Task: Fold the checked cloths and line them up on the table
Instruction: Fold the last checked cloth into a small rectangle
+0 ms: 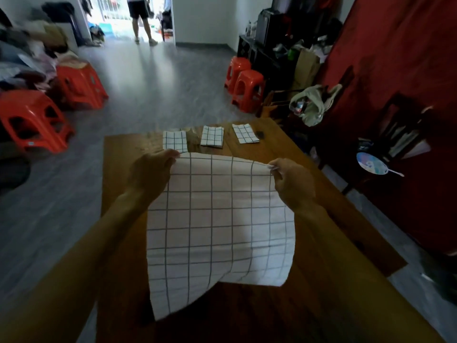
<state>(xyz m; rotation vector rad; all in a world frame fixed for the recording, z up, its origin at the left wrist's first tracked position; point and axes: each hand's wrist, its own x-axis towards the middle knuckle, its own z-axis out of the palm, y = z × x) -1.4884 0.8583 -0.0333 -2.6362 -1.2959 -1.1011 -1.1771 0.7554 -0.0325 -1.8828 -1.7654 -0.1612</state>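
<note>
A large white checked cloth (217,226) hangs spread out above the wooden table (321,194). My left hand (150,172) pinches its upper left corner and my right hand (291,179) pinches its upper right corner. The lower edge of the cloth curls over the table's near part. Three folded checked cloths lie in a row along the far edge: one on the left (174,141), one in the middle (212,136) and one on the right (245,133).
A small dark object (260,133) lies beside the rightmost folded cloth. Red stools (244,89) stand on the floor beyond the table, and more (32,120) at the left. A chair with a round fan (373,163) stands at the right. A person (141,18) stands in the far doorway.
</note>
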